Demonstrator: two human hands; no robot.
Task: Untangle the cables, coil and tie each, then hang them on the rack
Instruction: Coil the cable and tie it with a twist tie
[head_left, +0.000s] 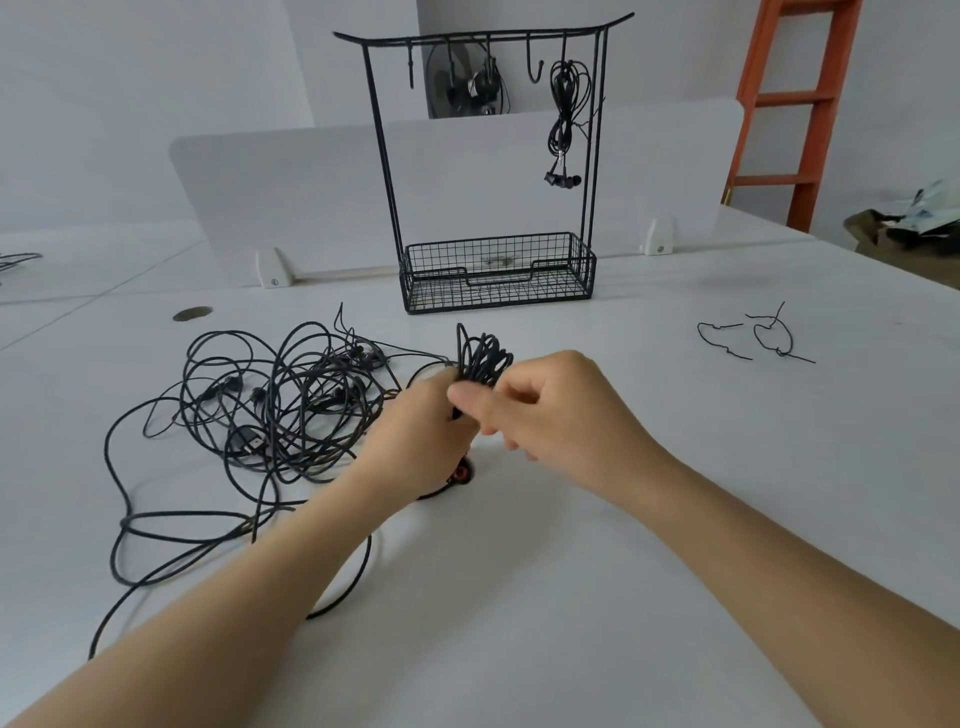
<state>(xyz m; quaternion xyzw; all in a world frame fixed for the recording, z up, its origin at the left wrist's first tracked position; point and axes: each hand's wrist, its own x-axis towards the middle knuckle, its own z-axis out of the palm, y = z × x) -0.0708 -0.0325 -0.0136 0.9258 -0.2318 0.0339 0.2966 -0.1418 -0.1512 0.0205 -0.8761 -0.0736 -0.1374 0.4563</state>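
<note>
Two bare forearms reach over a white table (519, 597). Left hand (415, 426) grips one small coil of black cable (483, 358), its loops standing above the fist. Right hand (561, 410), fingers curled, pinches the same coil. One loose tangle of black cables (270, 400) lies just left. Two wire ties (782, 352) lie well apart to the right. Beyond, one black wire rack (498, 260) holds one hung cable (563, 98) on a hook.
</note>
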